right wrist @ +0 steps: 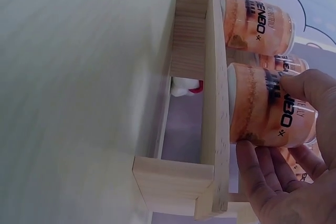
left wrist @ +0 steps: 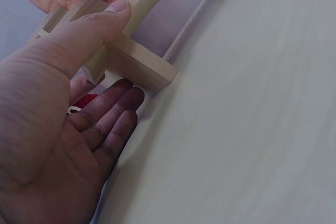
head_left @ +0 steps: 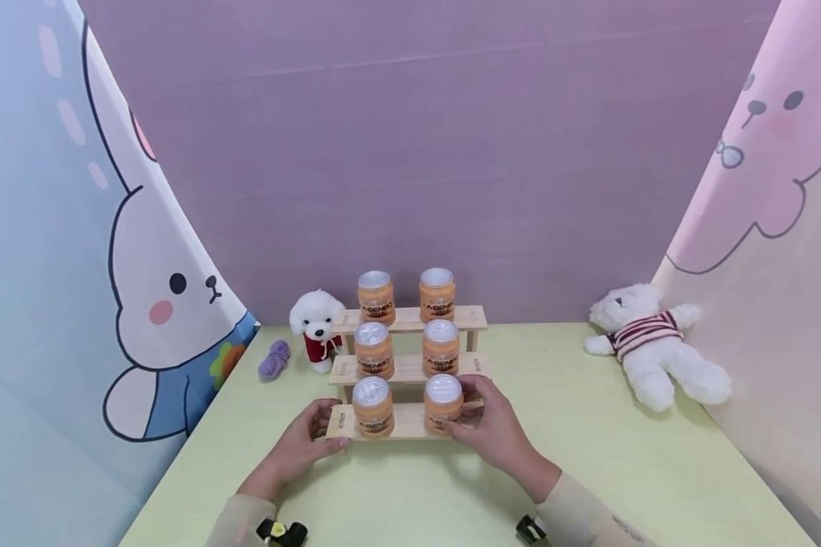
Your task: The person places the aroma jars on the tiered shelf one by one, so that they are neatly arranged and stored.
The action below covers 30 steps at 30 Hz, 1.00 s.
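A three-tier wooden display stand (head_left: 410,424) carries two orange-labelled jars with silvery lids on each step. My right hand (head_left: 495,425) grips the front-right jar (head_left: 443,406), thumb on its front and fingers around its far side. In the right wrist view, that jar (right wrist: 270,106) is at the bottom step's board (right wrist: 216,103). My left hand (head_left: 307,437) holds the bottom step's left end; in the left wrist view the thumb (left wrist: 118,17) lies on the board and the other fingers reach below it. Beside it stands the front-left jar (head_left: 374,410).
A white toy dog (head_left: 317,323) in red stands close to the stand's left side, with a purple yarn bundle (head_left: 275,360) near it. A white plush bear (head_left: 656,346) in a striped top lies at the right. Printed curtains and a purple backdrop (head_left: 437,152) enclose the pale table (head_left: 547,380).
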Each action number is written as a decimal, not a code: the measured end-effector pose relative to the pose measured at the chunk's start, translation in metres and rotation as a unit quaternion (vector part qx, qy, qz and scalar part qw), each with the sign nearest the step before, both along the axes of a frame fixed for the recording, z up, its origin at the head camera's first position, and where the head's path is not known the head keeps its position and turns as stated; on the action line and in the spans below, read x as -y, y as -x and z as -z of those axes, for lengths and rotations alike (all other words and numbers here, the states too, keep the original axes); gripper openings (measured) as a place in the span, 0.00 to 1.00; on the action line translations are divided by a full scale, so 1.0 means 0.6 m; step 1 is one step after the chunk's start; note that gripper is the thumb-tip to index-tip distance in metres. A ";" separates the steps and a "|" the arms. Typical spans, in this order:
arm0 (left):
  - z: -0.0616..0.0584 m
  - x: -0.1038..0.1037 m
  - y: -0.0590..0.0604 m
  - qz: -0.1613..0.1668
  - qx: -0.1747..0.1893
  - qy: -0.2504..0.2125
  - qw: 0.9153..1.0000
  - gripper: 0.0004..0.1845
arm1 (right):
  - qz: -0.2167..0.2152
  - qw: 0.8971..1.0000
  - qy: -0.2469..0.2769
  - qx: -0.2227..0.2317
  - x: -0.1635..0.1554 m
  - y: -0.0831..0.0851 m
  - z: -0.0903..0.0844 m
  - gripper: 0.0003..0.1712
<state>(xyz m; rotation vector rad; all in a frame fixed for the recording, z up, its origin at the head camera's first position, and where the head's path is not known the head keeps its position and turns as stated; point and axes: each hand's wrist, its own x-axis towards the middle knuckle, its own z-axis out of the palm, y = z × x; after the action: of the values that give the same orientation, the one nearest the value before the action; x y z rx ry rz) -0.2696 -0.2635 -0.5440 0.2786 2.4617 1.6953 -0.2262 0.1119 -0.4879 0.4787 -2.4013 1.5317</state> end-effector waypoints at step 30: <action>0.002 0.004 0.003 0.013 -0.006 -0.001 1.000 0.41 | 0.009 1.000 -0.010 0.001 0.006 0.001 0.001 0.41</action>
<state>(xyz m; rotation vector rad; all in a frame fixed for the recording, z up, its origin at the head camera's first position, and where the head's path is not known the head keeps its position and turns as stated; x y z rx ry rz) -0.2711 -0.2660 -0.5453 0.3197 2.4537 1.6916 -0.2269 0.1082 -0.4887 0.4593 -2.4192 1.5023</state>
